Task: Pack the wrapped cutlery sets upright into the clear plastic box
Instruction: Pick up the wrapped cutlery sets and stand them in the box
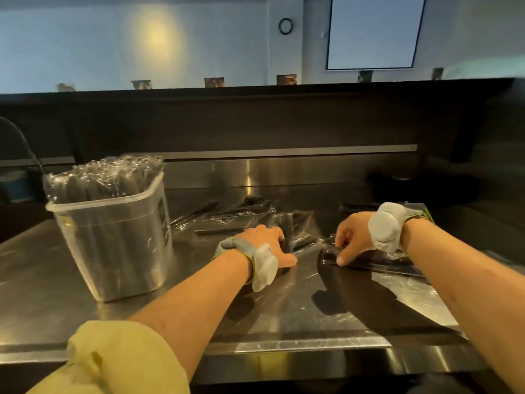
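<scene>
A clear plastic box (113, 251) stands at the left of the steel counter, packed with upright wrapped cutlery sets (102, 177) that stick out above its rim. Several more wrapped black cutlery sets (238, 213) lie flat in the middle. My left hand (270, 245) is closed over one wrapped set (288, 223) lying on the counter. To its right, my right hand (352, 240) pinches the end of another wrapped set (377, 261) that lies flat under my wrist. Both wrists carry grey bands.
The steel counter (284, 314) has a raised steel backsplash (284, 172) and a dark ledge above it. Its front edge runs just below my forearms. A dark object (397, 180) sits at the back right. A loose clear wrapper (414, 291) lies near my right forearm.
</scene>
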A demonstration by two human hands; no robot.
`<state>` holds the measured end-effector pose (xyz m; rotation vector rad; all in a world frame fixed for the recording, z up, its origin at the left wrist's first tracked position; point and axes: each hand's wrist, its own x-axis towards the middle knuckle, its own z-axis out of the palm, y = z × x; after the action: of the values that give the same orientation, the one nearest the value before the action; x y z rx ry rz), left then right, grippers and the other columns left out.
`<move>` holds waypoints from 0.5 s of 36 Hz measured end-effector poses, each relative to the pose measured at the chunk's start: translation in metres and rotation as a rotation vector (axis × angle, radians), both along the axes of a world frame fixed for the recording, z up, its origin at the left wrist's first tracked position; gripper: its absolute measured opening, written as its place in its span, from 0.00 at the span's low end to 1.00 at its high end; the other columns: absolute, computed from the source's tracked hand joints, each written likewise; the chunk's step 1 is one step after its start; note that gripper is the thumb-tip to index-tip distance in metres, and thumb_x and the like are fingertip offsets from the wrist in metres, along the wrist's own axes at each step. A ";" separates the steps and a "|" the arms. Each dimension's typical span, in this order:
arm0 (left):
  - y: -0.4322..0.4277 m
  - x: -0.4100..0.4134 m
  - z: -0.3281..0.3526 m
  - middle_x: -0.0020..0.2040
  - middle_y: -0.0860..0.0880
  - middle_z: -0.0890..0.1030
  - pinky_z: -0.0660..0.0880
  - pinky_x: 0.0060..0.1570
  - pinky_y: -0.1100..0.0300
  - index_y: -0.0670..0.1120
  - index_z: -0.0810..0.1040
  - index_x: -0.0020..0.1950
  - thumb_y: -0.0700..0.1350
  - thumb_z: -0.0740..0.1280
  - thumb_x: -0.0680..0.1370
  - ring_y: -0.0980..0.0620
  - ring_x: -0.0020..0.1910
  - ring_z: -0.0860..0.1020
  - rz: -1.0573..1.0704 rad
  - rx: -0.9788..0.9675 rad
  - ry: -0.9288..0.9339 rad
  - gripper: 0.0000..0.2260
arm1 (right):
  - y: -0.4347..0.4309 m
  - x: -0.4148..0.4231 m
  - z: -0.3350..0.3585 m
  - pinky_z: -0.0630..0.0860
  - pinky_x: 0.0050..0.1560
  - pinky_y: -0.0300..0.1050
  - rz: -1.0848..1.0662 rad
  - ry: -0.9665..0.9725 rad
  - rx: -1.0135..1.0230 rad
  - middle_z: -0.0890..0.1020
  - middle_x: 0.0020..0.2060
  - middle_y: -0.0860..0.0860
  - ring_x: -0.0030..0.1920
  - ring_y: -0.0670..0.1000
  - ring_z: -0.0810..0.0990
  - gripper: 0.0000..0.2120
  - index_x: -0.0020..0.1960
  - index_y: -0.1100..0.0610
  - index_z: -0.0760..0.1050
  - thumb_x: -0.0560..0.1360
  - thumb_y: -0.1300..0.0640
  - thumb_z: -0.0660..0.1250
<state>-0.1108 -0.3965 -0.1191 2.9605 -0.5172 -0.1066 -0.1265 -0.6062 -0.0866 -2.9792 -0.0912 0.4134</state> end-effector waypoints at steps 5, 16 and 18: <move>-0.003 0.004 0.003 0.51 0.47 0.77 0.72 0.43 0.54 0.51 0.68 0.60 0.46 0.67 0.73 0.46 0.47 0.77 0.007 -0.041 0.022 0.17 | -0.006 0.012 -0.009 0.68 0.34 0.31 0.010 0.000 -0.090 0.80 0.42 0.46 0.41 0.45 0.76 0.20 0.54 0.55 0.79 0.66 0.48 0.77; 0.004 0.021 -0.012 0.49 0.48 0.77 0.76 0.54 0.50 0.50 0.72 0.54 0.42 0.63 0.73 0.47 0.46 0.77 0.096 0.001 -0.010 0.10 | -0.031 0.047 -0.024 0.74 0.50 0.40 0.025 -0.199 0.092 0.80 0.55 0.53 0.51 0.51 0.78 0.17 0.58 0.56 0.77 0.71 0.54 0.73; 0.003 0.024 -0.013 0.48 0.49 0.78 0.75 0.55 0.48 0.52 0.74 0.52 0.44 0.64 0.72 0.48 0.47 0.77 0.124 0.021 -0.015 0.10 | -0.033 0.048 -0.025 0.73 0.56 0.43 -0.013 -0.221 0.117 0.77 0.59 0.54 0.57 0.54 0.77 0.23 0.63 0.55 0.73 0.70 0.53 0.74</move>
<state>-0.0871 -0.3930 -0.1319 3.0065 -0.3346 -0.0774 -0.0784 -0.6390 -0.1112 -2.8964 -0.1137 0.0734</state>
